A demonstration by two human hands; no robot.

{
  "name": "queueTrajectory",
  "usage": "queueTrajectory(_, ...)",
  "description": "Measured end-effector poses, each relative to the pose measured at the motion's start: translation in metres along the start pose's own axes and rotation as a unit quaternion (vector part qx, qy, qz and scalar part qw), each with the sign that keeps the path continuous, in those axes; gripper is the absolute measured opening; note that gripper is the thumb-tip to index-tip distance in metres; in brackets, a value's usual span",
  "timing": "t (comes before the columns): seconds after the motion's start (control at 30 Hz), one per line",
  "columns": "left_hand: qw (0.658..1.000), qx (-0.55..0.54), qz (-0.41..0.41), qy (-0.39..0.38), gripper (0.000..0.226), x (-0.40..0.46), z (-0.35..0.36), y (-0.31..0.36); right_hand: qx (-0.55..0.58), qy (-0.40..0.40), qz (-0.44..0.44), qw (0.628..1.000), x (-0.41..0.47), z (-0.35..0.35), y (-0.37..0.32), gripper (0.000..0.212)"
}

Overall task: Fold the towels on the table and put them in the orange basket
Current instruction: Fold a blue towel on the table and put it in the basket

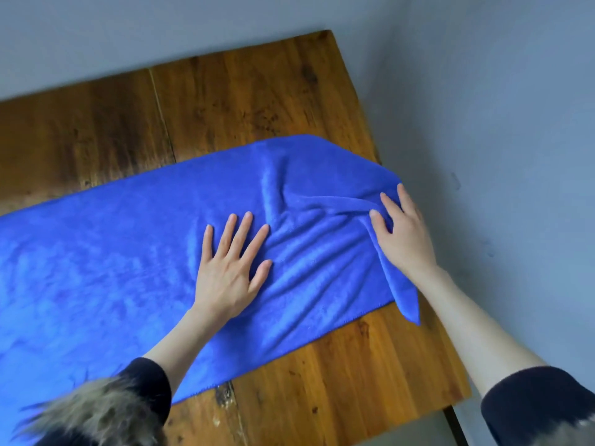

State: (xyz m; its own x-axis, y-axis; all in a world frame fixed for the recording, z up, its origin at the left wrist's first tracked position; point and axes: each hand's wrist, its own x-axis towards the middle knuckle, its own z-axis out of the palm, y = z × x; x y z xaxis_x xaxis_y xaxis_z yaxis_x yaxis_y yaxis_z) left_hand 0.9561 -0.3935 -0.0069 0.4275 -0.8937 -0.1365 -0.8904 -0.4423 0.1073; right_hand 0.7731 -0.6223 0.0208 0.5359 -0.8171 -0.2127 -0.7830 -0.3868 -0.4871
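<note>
Under both hands, left hand (pixel 230 268) flat, right hand (pixel 402 233) seemingly pinching, lies blue towel (pixel 128 262)

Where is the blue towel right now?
In the head view the blue towel lies spread across the wooden table, under the left hand; the right hand touches its rumpled right end.

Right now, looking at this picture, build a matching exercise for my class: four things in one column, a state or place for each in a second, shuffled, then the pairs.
Column one:
1. left hand
2. right hand
3. blue towel
4. wooden table

Column two:
A. spread out, creased at one end
B. pressed flat, fingers splayed
C. at the towel's bunched edge
D. set into the wall corner

Pairs: 1-B, 2-C, 3-A, 4-D
</note>
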Motion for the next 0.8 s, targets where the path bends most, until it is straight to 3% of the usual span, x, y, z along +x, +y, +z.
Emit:
queueTrajectory(0.1, 1.000, -0.002, -0.007, -0.007, 0.057, 0.000, -0.003, 0.002, 0.156, 0.067, 0.118, 0.978, 0.005, -0.007, 0.003, 0.042)
queueTrajectory(0.27, 0.997, -0.063, -0.034, 0.012, 0.056, 0.009, -0.012, 0.024, 0.120, 0.038, 0.198, 0.972, 0.016, -0.014, 0.013, 0.035)
queueTrajectory(0.37, 0.997, -0.060, 0.020, 0.032, 0.056, 0.017, -0.014, 0.048, 0.115, 0.045, 0.209, 0.970, 0.024, -0.016, 0.017, 0.020)
queueTrajectory(0.5, 0.996, -0.020, 0.088, 0.007, 0.058, 0.018, -0.005, 0.073, 0.094, 0.080, 0.210, 0.970, 0.047, -0.026, 0.021, 0.017)
queueTrajectory(0.63, 0.992, 0.019, 0.122, 0.007, 0.060, 0.007, 0.007, 0.071, 0.093, 0.150, 0.175, 0.969, 0.059, -0.040, 0.017, 0.022)
queueTrajectory(0.8, 0.991, 0.016, 0.131, 0.009, 0.061, -0.002, 0.007, 0.069, -0.018, 0.124, -0.053, 0.991, -0.006, -0.015, -0.002, 0.034)
